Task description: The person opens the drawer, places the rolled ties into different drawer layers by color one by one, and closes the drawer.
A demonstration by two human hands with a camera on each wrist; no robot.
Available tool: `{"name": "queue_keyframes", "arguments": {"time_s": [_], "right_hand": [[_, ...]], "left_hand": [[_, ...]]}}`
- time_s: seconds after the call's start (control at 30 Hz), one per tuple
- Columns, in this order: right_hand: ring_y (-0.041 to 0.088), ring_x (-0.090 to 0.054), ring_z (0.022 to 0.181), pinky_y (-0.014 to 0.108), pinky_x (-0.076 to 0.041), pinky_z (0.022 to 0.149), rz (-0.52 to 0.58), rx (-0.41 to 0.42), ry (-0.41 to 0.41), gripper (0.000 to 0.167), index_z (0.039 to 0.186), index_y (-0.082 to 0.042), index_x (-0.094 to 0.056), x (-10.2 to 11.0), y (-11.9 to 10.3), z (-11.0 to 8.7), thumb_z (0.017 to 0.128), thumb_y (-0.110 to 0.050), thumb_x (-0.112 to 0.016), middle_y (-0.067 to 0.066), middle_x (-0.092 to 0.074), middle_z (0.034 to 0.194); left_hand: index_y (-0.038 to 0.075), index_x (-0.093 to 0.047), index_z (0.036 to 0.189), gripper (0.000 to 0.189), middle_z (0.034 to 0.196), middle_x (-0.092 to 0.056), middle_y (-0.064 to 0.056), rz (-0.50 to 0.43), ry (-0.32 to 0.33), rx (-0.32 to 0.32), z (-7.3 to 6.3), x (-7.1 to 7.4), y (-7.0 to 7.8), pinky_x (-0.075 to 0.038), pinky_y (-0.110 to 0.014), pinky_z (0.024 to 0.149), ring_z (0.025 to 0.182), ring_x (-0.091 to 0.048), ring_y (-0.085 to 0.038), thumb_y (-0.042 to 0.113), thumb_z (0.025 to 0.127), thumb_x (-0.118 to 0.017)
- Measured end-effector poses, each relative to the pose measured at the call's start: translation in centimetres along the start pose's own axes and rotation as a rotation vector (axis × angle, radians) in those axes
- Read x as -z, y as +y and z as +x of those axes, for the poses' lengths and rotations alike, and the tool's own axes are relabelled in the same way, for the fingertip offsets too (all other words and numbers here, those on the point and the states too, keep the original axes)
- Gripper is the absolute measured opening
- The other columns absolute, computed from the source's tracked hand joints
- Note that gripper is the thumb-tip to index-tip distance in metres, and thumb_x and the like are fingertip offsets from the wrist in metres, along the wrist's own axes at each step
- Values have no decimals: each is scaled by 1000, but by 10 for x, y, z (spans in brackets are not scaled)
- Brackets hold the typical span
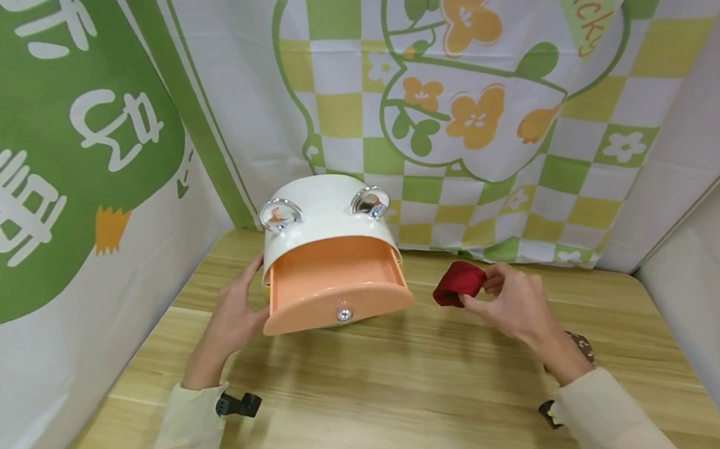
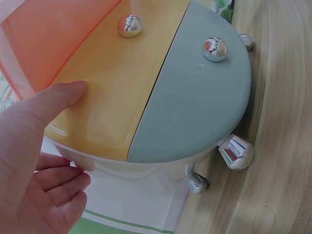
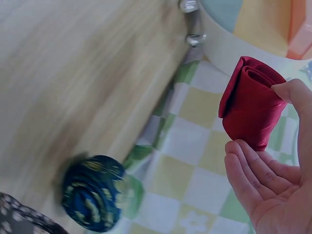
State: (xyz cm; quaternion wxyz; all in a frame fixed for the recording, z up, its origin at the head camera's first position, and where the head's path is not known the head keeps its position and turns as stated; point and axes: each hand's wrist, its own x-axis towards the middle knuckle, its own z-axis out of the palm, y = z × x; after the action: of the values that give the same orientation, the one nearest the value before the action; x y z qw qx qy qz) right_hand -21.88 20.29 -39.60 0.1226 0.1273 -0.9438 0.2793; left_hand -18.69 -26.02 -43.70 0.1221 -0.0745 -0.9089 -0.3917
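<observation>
A white drawer cabinet (image 1: 329,211) with a rounded top stands on the table, its peach top drawer (image 1: 329,296) pulled out. Below that, the yellow drawer (image 2: 109,92) and the grey-blue drawer (image 2: 195,92) are closed. My left hand (image 1: 232,317) holds the cabinet's side edge, thumb on the yellow front and fingers along the side wall. To the cabinet's right, my right hand (image 1: 519,304) pinches a rolled red necktie (image 3: 256,105) between thumb and fingers, held up off the table. No contents show in the visible part of the open drawer.
A rolled dark blue patterned necktie (image 3: 92,195) lies on the table, with a dark floral roll (image 3: 22,217) near it. The brown patterned roll (image 1: 581,346) is partly hidden by my right forearm. A printed curtain (image 1: 354,132) hangs behind the wooden table (image 1: 384,402).
</observation>
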Motion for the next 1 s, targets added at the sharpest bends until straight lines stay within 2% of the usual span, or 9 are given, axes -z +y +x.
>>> {"name": "queue_keyframes", "arguments": {"time_s": [0.3,0.53,0.77,1.0], "right_hand": [[26,-80,85,44,-67,76,47,49,12,50,109,-1,-74,26,-25,7,82,-41,-88,13,-82,95],[25,-80,85,42,-68,76,77,71,-14,46,110,-3,-73,41,-47,8,84,-38,-87,11,-82,96],[19,-80,84,41,-67,77,57,110,-26,46,111,-5,-74,50,-68,15,85,-42,-85,7,-82,95],[14,-79,83,33,-67,75,113,122,-56,41,108,-8,-74,55,-94,24,85,-40,-86,2,-82,93]], "left_hand": [[10,-26,168,95,169,-36,-24,6,0,7,0,0,1,-31,-70,126,156,-34,-49,18,92,-83],[9,-26,168,95,168,-37,-25,8,4,-1,1,-1,0,-30,-69,126,156,-34,-50,17,92,-83],[9,-25,168,96,169,-36,-25,9,-1,2,1,0,1,-29,-69,127,156,-33,-50,17,92,-83],[9,-25,169,96,169,-35,-25,16,-4,4,1,1,1,-29,-69,127,156,-33,-50,17,92,-82]]}}
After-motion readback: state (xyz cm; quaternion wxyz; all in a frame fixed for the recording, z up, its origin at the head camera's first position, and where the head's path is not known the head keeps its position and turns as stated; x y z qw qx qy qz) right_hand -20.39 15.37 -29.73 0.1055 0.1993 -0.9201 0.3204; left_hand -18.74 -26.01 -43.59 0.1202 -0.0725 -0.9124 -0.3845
